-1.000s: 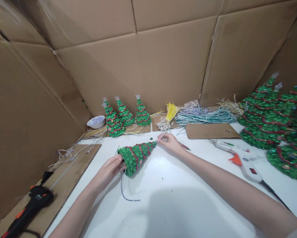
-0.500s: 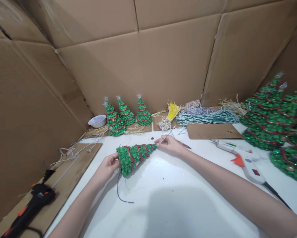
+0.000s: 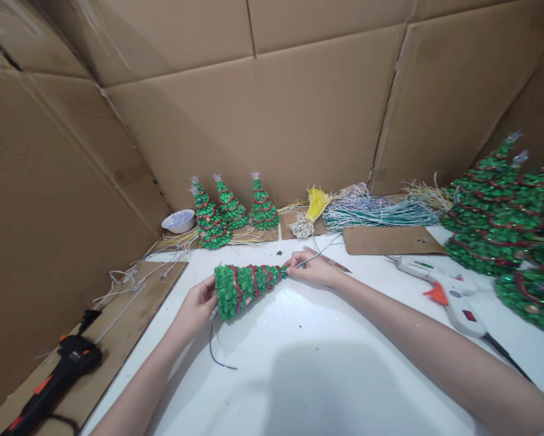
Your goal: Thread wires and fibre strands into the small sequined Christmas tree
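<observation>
A small green Christmas tree with red garland lies on its side between my hands, its tip to the right. My left hand grips the wide base, fingers partly hidden behind it. At the narrow tip, my right hand pinches a thin pale wire that runs up to the right past the fingers. A dark wire hangs from the base and curls onto the white table. Just behind my right hand lies a flat, pointed reddish-brown piece.
Three finished-looking trees stand at the back beside a white bowl. Bundles of yellow and green wires lie behind a cardboard piece. A white glue gun and larger trees are right; a black glue gun is left.
The tree has turned slightly in my hands, and its hanging dark wire has shifted left. The pale wire at my right hand now leans farther to the right.
</observation>
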The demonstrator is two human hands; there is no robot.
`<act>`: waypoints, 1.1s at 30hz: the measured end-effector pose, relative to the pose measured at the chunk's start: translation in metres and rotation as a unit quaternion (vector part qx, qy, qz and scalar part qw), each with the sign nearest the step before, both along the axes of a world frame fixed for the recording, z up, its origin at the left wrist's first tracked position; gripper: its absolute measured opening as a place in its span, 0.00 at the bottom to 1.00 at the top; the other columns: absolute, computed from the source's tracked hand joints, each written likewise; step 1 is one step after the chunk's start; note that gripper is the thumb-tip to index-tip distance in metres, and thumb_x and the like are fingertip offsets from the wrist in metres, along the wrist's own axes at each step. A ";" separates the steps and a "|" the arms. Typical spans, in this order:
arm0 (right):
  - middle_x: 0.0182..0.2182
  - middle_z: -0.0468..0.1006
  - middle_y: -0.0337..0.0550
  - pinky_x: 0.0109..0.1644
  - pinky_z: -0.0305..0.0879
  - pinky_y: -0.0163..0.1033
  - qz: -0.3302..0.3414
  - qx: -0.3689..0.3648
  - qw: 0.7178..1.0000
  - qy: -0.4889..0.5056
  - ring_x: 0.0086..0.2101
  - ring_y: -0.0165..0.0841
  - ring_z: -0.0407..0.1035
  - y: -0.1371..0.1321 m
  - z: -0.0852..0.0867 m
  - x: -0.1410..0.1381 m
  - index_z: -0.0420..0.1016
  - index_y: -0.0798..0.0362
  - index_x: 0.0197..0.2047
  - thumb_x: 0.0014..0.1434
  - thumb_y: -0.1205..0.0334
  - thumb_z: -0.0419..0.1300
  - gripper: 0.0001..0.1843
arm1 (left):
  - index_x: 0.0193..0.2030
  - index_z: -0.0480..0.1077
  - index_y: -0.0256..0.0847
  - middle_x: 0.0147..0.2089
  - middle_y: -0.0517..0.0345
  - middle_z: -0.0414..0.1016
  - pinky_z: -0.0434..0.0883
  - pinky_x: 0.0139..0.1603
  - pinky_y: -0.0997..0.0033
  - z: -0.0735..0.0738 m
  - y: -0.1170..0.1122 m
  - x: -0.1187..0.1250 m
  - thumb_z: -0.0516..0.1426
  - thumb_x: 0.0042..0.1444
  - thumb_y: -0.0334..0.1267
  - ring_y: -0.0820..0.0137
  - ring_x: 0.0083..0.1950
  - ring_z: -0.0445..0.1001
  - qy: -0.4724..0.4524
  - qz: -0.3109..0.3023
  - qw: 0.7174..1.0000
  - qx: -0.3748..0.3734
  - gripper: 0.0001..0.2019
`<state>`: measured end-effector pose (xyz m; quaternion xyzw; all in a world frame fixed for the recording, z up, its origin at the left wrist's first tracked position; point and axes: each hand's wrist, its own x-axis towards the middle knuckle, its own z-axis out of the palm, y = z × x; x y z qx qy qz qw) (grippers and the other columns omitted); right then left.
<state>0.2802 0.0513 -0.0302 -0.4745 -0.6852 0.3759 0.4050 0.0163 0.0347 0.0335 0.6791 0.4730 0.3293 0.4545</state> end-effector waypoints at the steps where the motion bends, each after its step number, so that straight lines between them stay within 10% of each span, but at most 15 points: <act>1: 0.35 0.78 0.45 0.47 0.61 0.45 -0.001 0.002 1.000 -0.003 0.38 0.36 0.71 0.000 -0.001 0.000 0.66 0.52 0.22 0.48 0.61 0.58 0.07 | 0.40 0.73 0.37 0.38 0.51 0.77 0.68 0.47 0.63 0.000 0.000 0.000 0.62 0.41 0.43 0.57 0.47 0.71 0.002 0.000 1.000 0.005 0.18; 33: 0.29 0.73 0.42 0.40 0.56 0.38 -0.029 0.095 0.986 -0.136 0.35 0.35 0.63 -0.009 -0.003 -0.013 0.65 0.52 0.30 0.55 0.65 0.51 0.05 | 0.31 0.71 0.35 0.35 0.53 0.76 0.66 0.34 0.72 -0.010 -0.002 -0.006 0.48 0.46 0.35 0.64 0.34 0.70 0.240 0.058 0.955 0.166 0.12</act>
